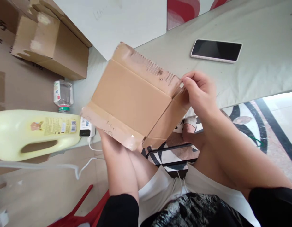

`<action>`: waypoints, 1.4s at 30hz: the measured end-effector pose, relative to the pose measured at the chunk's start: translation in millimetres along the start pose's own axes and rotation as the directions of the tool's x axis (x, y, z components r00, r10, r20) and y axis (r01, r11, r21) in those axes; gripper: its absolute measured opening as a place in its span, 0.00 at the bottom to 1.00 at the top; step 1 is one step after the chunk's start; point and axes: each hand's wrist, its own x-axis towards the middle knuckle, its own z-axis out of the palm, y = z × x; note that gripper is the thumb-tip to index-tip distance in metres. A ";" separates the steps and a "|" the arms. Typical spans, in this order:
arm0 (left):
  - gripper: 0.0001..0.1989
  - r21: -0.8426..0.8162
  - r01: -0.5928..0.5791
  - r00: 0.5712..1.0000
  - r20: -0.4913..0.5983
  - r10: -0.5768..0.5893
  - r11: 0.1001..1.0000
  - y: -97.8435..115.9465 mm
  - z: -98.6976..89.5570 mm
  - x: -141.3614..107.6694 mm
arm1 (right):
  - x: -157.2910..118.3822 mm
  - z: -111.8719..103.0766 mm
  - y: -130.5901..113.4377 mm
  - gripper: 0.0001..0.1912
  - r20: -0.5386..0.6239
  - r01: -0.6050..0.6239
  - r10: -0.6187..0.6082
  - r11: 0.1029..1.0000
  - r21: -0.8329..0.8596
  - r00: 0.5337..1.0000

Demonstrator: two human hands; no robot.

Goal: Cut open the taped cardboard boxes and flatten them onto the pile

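Observation:
A brown cardboard box [131, 97], partly opened out with its flaps spread, is held tilted above my lap. Torn, scuffed tape runs along its upper flap [152, 66] and its lower left flap [112, 127]. My right hand [200, 90] is closed in a pinch at the box's right corner, where a loose bit of tape or torn edge shows by the thumb. My left forearm reaches up beneath the box; the cardboard hides my left hand and its fingers.
A phone [216, 50] lies on the cloth-covered table [261, 60]. To the left are a cardboard carton [67, 50], a clear bottle [63, 94], a large yellow jug [41, 134] and a white power bank [86, 127] with a cable. A white board [127, 22] stands behind.

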 end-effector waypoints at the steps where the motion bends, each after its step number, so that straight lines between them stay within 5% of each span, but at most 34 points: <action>1: 0.27 -0.046 -0.053 0.998 -0.018 0.053 0.998 0.5 2.1 -3.5 | 1.0 -1.2 1.0 0.10 -0.015 0.007 -0.008 0.999 -0.046 1.000; 4: 0.25 -0.140 -0.184 0.983 -0.055 0.178 0.973 1.1 5.1 -5.2 | 3.4 -3.1 8.2 0.09 -0.050 0.047 -0.052 0.994 -0.100 0.997; 9: 0.28 -0.179 -0.199 0.980 -0.025 0.197 0.964 3.1 2.8 6.5 | 9.0 -2.5 24.0 0.28 -0.061 -0.032 0.029 0.998 -0.056 0.998; 13: 0.30 -0.209 -0.214 0.977 -0.038 0.211 0.954 9.5 10.4 2.3 | 7.6 4.8 21.2 0.18 0.131 -0.245 0.224 0.954 0.170 0.966; 15: 0.30 -0.247 -0.266 0.964 -0.051 0.262 0.932 13.2 16.0 -3.1 | 3.7 9.8 15.3 0.15 0.134 -0.264 0.238 0.937 0.231 0.962; 21: 0.11 -0.276 -0.275 0.956 -0.184 0.230 0.921 9.5 16.4 6.8 | -4.3 16.3 8.2 0.21 0.040 -0.207 0.207 0.912 0.354 0.978; 24: 0.10 -0.321 -0.234 0.960 -0.223 0.167 0.918 2.8 9.5 21.2 | -7.0 14.3 7.6 0.27 0.198 -0.306 0.250 0.889 0.342 0.948; 29: 0.11 -0.347 -0.106 0.980 -0.194 0.039 0.932 6.4 7.3 23.9 | -17.7 12.5 0.0 0.31 0.432 -0.454 0.338 0.869 0.199 0.836; 34: 0.20 -0.526 -0.039 0.991 -0.127 -0.033 0.849 17.1 5.9 17.4 | -13.1 9.3 -7.8 0.30 0.334 -0.427 0.343 0.875 0.226 0.878; 37: 0.24 -0.491 0.050 0.972 -0.175 -0.155 0.870 16.0 -1.2 19.4 | -2.9 1.7 -17.6 0.28 0.199 -0.406 0.360 0.870 0.282 0.911; 42: 0.22 -0.385 0.074 0.991 -0.077 -0.112 0.920 9.6 -10.0 24.4 | 2.4 -42.2 -35.9 0.22 -0.020 -0.381 0.410 0.864 0.330 0.912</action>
